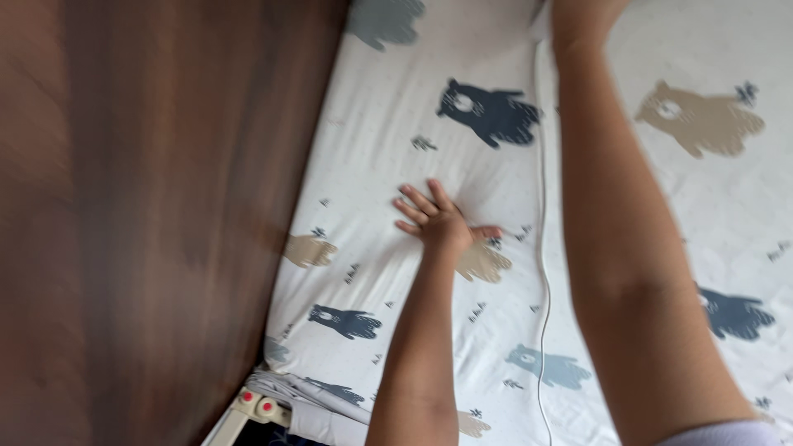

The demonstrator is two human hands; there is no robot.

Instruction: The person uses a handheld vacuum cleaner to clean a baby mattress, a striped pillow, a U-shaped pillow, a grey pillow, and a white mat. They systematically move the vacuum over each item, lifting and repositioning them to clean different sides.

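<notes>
Left hand (438, 221) lies flat and open on the sheet (388, 149), fingers spread apart and pointing up and to the left, thumb stuck out to the right. It grips nothing; the palm presses on the cloth just beside a tan bear print (483, 263), and the thumb reaches the top of that print.

At the far left stands a dark brown wooden panel (149, 223), blurred, its edge running along the side of the bed. Next comes the sheet itself, white with small tree marks and bears in navy, tan and pale blue. A navy bear (489, 111) sits above the left hand, and another smaller one (345, 320) lies below and to the left of it. At the bottom, near the foot of the panel, the sheet bunches in grey folds over a pale frame with two red buttons (256, 403).

A thin white cord (541, 272) runs down the sheet between the two arms. Right of it, the right forearm (628, 248) stretches up to the top edge, where the right hand passes out of view, so its state cannot be told.
</notes>
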